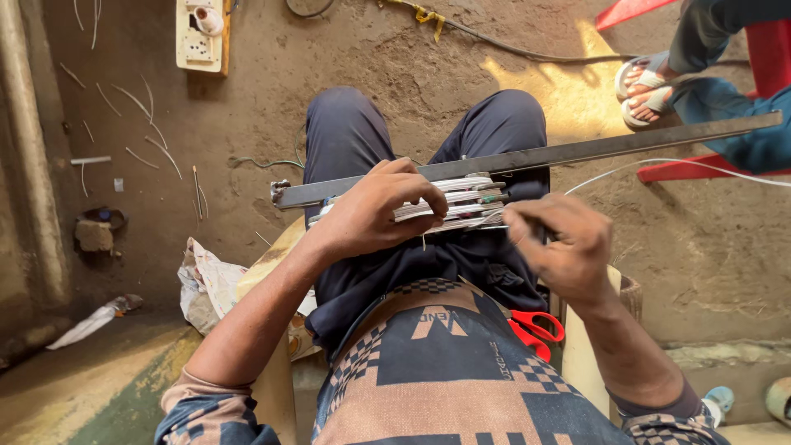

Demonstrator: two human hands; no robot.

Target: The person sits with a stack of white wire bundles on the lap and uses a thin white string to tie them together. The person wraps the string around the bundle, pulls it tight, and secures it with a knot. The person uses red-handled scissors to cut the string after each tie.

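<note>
The left hand (375,210) clamps a wire bundle (461,202) under the metal bar (527,156). The right hand (564,243), blurred, is clenched beside the bundle; what it grips is hidden.

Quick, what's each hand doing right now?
Left hand: closed around the wire bundle under the metal bar.
Right hand: fingers pinched shut, seemingly on a thin white wire; blurred.

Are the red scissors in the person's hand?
No, the red scissors lie beside the person's right hip, while the left hand presses on the white wire bundle and the right hand pinches a wire.
</note>
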